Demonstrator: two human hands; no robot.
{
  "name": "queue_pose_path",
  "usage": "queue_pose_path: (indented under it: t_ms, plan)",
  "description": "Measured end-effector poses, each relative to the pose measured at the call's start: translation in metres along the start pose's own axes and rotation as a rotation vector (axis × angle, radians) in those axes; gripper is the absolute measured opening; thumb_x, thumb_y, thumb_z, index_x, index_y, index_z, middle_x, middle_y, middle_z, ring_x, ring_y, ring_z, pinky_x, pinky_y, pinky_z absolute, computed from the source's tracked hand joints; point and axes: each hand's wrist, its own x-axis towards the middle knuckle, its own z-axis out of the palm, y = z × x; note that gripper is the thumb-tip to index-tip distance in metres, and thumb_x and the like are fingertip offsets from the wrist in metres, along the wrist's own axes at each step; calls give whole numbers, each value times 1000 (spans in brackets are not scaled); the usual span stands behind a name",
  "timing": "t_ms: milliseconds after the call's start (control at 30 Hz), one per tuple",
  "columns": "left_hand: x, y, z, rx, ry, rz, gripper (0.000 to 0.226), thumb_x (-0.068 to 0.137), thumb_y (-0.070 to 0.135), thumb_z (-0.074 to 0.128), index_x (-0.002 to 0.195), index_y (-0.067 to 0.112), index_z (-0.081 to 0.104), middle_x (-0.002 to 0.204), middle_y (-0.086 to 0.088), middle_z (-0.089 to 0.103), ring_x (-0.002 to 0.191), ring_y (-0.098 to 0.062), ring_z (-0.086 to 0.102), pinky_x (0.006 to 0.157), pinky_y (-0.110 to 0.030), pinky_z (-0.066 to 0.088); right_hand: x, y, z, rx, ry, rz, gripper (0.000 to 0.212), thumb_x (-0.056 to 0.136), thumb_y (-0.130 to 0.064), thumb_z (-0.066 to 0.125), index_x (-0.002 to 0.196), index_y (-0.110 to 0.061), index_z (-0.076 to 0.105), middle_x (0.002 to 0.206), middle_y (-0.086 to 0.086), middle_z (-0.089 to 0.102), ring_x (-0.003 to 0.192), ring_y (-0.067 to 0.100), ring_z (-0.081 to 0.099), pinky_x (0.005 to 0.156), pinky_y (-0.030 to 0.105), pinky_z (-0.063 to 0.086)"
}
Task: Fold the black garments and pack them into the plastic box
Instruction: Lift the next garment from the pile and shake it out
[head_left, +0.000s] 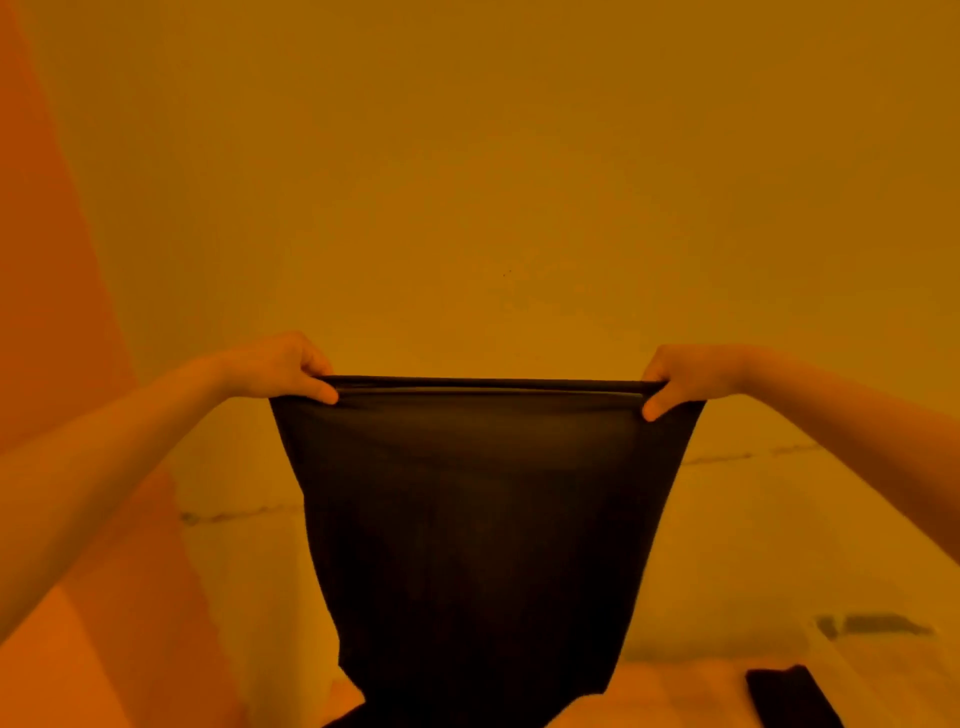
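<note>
left hand (275, 366): fingers curled, pinching the top left corner of the black garment (478, 519). right hand (685, 376): fingers curled, pinching the top right corner. garment held up in the air between both hands, top edge taut and level, body hanging straight down. second dark cloth (784, 696) lies at lower right. wall (467, 156) behind.

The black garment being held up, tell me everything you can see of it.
The black garment looks like thin, smooth, dark fabric, held up in the air and hanging down. Its top edge is stretched taut and level between the left hand and right hand, each pinching a top corner. It narrows downward; its bottom edge is uneven.
</note>
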Motion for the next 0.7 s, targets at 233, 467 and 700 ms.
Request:
queue_pose_path:
  t_ms: [233, 467, 700]
  plan:
    - [7, 8, 8, 408, -9, 123, 34, 90, 24, 58, 59, 23, 45, 60, 7, 45, 54, 0, 40, 52, -14, 30, 0, 5, -24, -365, -29, 133, 19, 87, -23, 63, 69, -23, 57, 70, -6, 55, 71, 14, 54, 63, 23, 41]
    - [13, 4, 6, 297, 199, 103, 37, 95, 16, 47, 59, 14, 45, 56, -1, 42, 56, -18, 41, 52, -24, 26, -21, 16, -44, -91, 156, 54, 15, 89, -24, 58, 78, -17, 64, 81, 5, 58, 80, 20, 53, 69, 27, 40]
    - [19, -2, 0, 181, 280, 75, 25, 92, 12, 52, 70, 5, 60, 57, -4, 47, 62, -23, 46, 53, -25, 29, -30, 29, -42, 909, 226, -331, 50, 28, -57, 88, 59, -22, 72, 45, -13, 50, 34, -2, 32, 43, 13, 30]
